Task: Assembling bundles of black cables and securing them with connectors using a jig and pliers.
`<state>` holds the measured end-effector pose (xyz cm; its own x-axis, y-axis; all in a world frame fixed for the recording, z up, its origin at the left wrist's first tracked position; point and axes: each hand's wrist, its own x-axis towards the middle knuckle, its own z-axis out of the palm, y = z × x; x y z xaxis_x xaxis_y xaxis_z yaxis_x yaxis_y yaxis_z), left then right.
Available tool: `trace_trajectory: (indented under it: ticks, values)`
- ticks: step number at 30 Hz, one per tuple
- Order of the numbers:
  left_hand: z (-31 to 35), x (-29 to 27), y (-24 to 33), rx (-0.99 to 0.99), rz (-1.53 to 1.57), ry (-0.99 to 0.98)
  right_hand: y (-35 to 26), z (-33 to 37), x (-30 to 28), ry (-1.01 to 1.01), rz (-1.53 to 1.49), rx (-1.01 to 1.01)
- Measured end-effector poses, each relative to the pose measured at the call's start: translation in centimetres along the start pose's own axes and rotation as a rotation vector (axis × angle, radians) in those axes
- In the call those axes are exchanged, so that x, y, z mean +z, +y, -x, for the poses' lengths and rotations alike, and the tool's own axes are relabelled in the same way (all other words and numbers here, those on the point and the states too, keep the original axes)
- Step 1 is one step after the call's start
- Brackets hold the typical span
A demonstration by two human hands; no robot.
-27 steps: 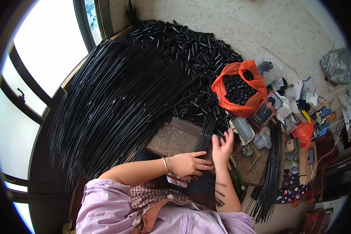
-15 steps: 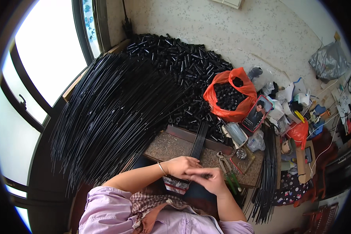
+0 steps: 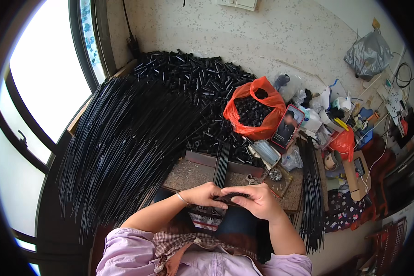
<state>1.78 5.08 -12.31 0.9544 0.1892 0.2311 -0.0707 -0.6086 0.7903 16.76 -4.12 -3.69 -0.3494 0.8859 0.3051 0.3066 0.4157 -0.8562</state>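
Rods (image 3: 221,162) lie ahead of the 2 hands, on the table (image 3: 177,177); long axis runs away from the body, far end leaning slightly right, crossing over the bar (image 3: 201,159). Left hand (image 3: 202,195) is the nearer of the 2 to the rods. Right hand (image 3: 261,202) grips a dark bundle (image 3: 226,198) between thumb and fingers; left thumb and fingers pinch its left end. Bundle lies crosswise between the hands. Whether it joins the rods: cannot tell.

Thin black rods (image 3: 221,166) lie straight, side by side, extending beyond the grip; near ends, partly hidden, appear bunched within it.
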Motion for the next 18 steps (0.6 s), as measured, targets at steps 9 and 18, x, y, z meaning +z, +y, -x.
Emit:
trace_trajectory:
  ticks: [9,18]
  values:
    - [-2.4,-4.8,5.0,0.206,0.396,0.069,5.0,-5.4,-4.3,0.447,-0.214,0.18]
    - [-2.5,-6.6,4.8,0.231,0.42,0.104,13.4,-4.3,-8.4,0.392,0.994,0.308]
